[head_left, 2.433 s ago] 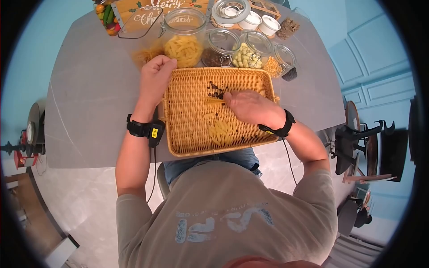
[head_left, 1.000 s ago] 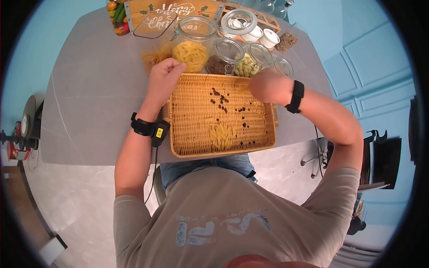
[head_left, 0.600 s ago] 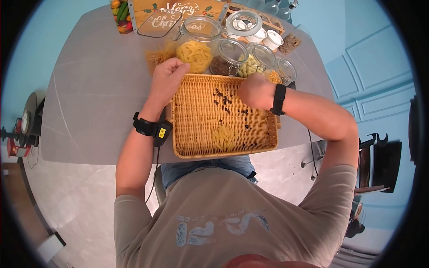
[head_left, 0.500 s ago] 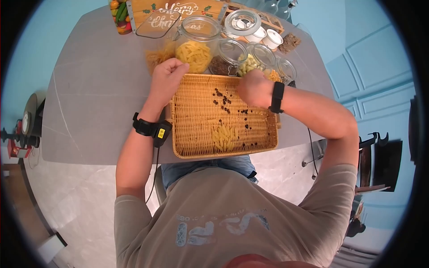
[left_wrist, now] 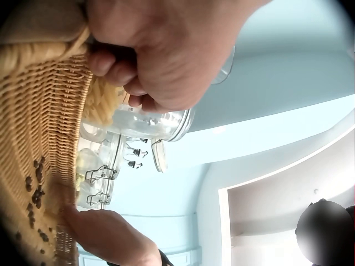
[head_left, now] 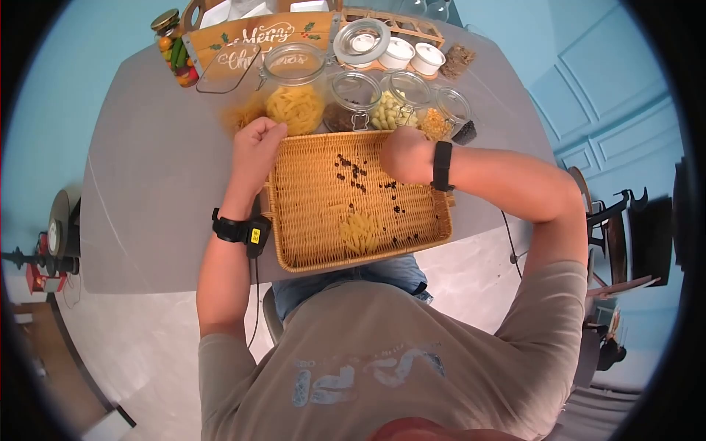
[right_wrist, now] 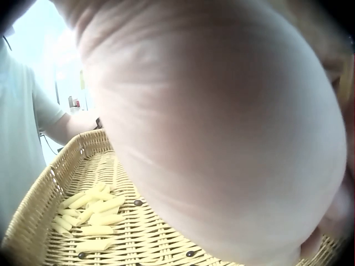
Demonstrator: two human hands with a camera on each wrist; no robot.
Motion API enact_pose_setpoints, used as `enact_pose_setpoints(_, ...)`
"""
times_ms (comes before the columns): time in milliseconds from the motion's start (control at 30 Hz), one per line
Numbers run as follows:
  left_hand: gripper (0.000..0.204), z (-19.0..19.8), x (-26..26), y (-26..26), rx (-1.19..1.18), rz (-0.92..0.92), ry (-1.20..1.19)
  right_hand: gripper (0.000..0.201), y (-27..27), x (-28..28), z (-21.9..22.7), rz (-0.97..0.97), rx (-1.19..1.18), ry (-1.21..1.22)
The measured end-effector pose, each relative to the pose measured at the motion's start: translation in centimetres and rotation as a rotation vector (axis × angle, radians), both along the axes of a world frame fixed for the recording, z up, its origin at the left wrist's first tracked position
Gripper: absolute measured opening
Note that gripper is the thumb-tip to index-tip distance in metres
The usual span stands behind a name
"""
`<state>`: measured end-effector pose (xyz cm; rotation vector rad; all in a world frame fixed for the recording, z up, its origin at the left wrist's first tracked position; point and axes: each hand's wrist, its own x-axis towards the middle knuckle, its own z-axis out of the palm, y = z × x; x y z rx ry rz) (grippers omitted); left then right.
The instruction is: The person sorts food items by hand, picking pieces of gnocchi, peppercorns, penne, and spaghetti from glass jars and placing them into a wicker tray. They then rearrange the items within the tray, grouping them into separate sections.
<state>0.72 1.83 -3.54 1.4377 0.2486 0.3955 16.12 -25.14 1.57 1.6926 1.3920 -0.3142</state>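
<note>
In the head view a wicker basket (head_left: 316, 220) holds pale pasta tubes (head_left: 358, 234) near its front and scattered dark beans (head_left: 354, 170) behind and to the right. My left hand (head_left: 256, 154) is at its back left corner; the left wrist view shows the thumb and curled fingers pinching the rim (left_wrist: 39, 52). My right hand (head_left: 408, 156) is bent down inside the back right part, by the back wall. Its fingers are hidden in the head view and blurred in the left wrist view, so whether they hold anything is unclear.
Behind the basket stand open glass jars: a large one of pasta (head_left: 294, 110), others with dark pieces (head_left: 342, 116), pale green pieces (head_left: 390, 112) and yellow kernels (head_left: 435, 123). Farther back are a Christmas sign (head_left: 257, 40), a vegetable jar (head_left: 176, 55) and white pots (head_left: 428, 57).
Since the earliest frame, my right hand has moved from the basket's middle to its back right part, uncovering dark beans. The left hand stays at the corner. The head view has shifted slightly.
</note>
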Motion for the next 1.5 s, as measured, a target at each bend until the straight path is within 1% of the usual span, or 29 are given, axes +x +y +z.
enact_pose_setpoints(33, 0.019, 0.1, -0.1, 0.0, 0.008, 0.0, 0.008, 0.02, 0.1, 0.2, -0.7, -0.012, -0.033, -0.016)
enact_pose_setpoints(67, 0.018, 0.2, -0.2, 0.0, 0.017, 0.0, 0.015, 0.016, 0.2, 0.1, -0.2, -0.03, -0.024, -0.02)
enact_pose_setpoints(100, 0.015, 0.6, -0.4, -0.2, 0.08, -0.004, 0.023, 0.009, -0.3, 0.2, 0.8, 0.005, 0.085, 0.016)
enact_pose_setpoints(133, 0.013, 1.0, -0.6, -0.3, 0.147, -0.011, 0.03, 0.009, -1.2, 0.4, 2.1, 0.039, 0.198, 0.049)
enact_pose_setpoints(167, 0.01, 1.5, -0.9, -0.5, 0.217, -0.018, 0.037, 0.017, -1.8, 0.2, 3.8, 0.073, 0.313, 0.08)
enact_pose_setpoints(200, 0.006, 2.3, -1.2, -0.7, 0.25, -0.075, 0.049, 0.022, -1.8, 0.0, 5.0, -0.006, 0.379, 0.168)
enact_pose_setpoints(233, 0.008, 3.3, -1.7, -1.0, 0.284, -0.133, 0.062, 0.028, -1.5, -0.1, 6.1, -0.084, 0.447, 0.258)
enact_pose_setpoints(367, 0.037, 6.8, -3.2, -3.4, 0.365, -0.376, -0.01, 0.048, -2.0, -1.7, 8.5, -0.343, 0.678, 0.688)
enact_pose_setpoints(400, 0.055, 7.5, -3.3, -3.5, 0.413, -0.486, 0.04, 0.053, -2.4, -2.0, 8.2, -0.379, 0.764, 0.763)
enact_pose_setpoints(500, 0.058, 10.3, -3.6, -7.3, 0.577, -0.417, -0.127, 0.053, -3.1, -2.8, 5.9, -0.489, 0.946, 1.06)
enact_pose_setpoints(533, 0.057, 10.6, -3.2, -8.1, 0.644, -0.374, -0.172, 0.053, -3.0, -2.8, 5.9, -0.578, 0.865, 1.11)
enact_pose_setpoints(600, 0.056, 11.1, -2.2, -9.3, 0.774, -0.291, -0.262, 0.053, -2.7, -3.4, 6.1, -0.6, 0.821, 1.151)
enact_pose_setpoints(633, 0.053, 10.7, -1.5, -9.9, 0.768, -0.306, -0.235, 0.053, -2.6, -3.9, 6.4, -0.613, 0.798, 1.172)
enact_pose_setpoints(667, 0.051, 9.8, -0.8, -10.5, 0.759, -0.319, -0.209, 0.054, -2.8, -4.4, 6.9, -0.511, 0.884, 1.265)
enact_pose_setpoints(700, 0.048, 9.6, -0.2, -11.0, 0.749, -0.333, -0.185, 0.054, -2.7, -4.5, 5.9, -0.46, 0.959, 1.312)
enact_pose_setpoints(733, 0.045, 9.9, 0.0, -11.4, 0.678, -0.305, -0.156, 0.054, -2.3, -4.4, 4.2, -0.41, 1.038, 1.356)
enact_pose_setpoints(767, 0.042, 10.4, 0.1, -11.7, 0.607, -0.279, -0.129, 0.054, -1.9, -4.5, 4.3, -0.357, 1.117, 1.396)
enact_pose_setpoints(800, 0.039, 10.8, 0.2, -11.9, 0.535, -0.252, -0.1, 0.053, -2.0, -4.2, 4.8, -0.413, 1.038, 1.331)
enact_pose_setpoints(867, 0.033, 11.0, 0.5, -10.8, 0.492, -0.212, -0.084, 0.05, -2.6, -3.6, 6.7, -0.523, 0.874, 1.197)
enact_pose_setpoints(900, 0.03, 11.0, 0.7, -10.2, 0.469, -0.188, -0.077, 0.049, -2.7, -3.5, 7.0, -0.52, 0.9, 1.214)
enact_pose_setpoints(1000, 0.021, 11.3, 0.7, -9.7, 0.686, -0.193, -0.088, 0.047, -2.9, -2.7, 6.9, -0.505, 0.974, 1.25)
enact_pose_setpoints(1067, 0.018, 12.7, 0.4, -10.5, 0.756, -0.243, 0.004, 0.046, -2.6, -2.1, 6.2, -0.49, 1.019, 1.259)
enact_pose_setpoints(1100, 0.017, 13.3, 0.3, -10.9, 0.788, -0.266, 0.054, 0.046, -2.5, -2.0, 6.1, -0.528, 1.035, 1.276)
enact_pose_setpoints(1167, 0.014, 11.9, 0.9, -10.8, 0.743, -0.217, -0.022, 0.048, -2.2, -1.8, 6.0, -0.606, 1.06, 1.312)
enact_pose_setpoints(1200, 0.013, 11.2, 1.1, -10.6, 0.72, -0.191, -0.06, 0.047, -2.1, -1.6, 5.9, -0.598, 1.079, 1.303)
enact_pose_setpoints(1300, 0.013, 10.1, 1.4, -9.3, 0.683, -0.187, 0.088, 0.044, -2.1, -0.8, 5.0, -0.563, 1.104, 1.308)
enact_pose_setpoints(1367, 0.013, 9.0, 1.4, -9.0, 0.575, -0.205, 0.122, 0.041, -2.2, -0.5, 4.1, -0.53, 1.081, 1.349)
enact_pose_setpoints(1467, 0.011, 7.7, 1.4, -9.0, 0.389, -0.229, 0.184, 0.037, -2.1, -0.4, 3.1, -0.449, 1.067, 1.259)
enact_pose_setpoints(1500, 0.011, 7.3, 1.4, -9.0, 0.323, -0.237, 0.203, 0.037, -2.1, -0.4, 3.1, -0.468, 1.052, 1.275)
